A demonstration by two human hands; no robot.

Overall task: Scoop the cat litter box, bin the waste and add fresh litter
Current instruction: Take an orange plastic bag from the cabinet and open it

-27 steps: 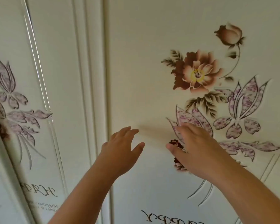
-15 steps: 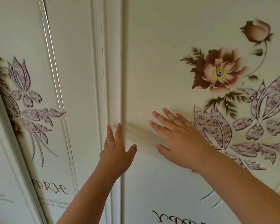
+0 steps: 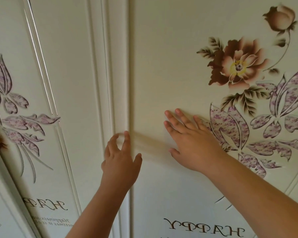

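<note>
No litter box, scoop or bin is in view. A cream sliding door panel [image 3: 162,57] with painted flowers fills the right of the head view. My right hand [image 3: 191,143] lies flat on it, fingers spread, just left of the purple leaf pattern. My left hand [image 3: 120,162] reaches up to the panel's raised left edge [image 3: 122,83], with its fingertips curled at that edge and the thumb apart. Neither hand holds anything.
A second cream panel [image 3: 67,83] with purple flowers and a vertical groove stands to the left, behind the raised edge. Mirrored "HAPPY" lettering [image 3: 203,229] runs along the bottom of the right panel. A brown flower [image 3: 237,66] sits at upper right.
The door pattern has shifted right in view. My right hand went from curled to flat on the panel. My left hand moved onto the panel's edge and curled its fingers.
</note>
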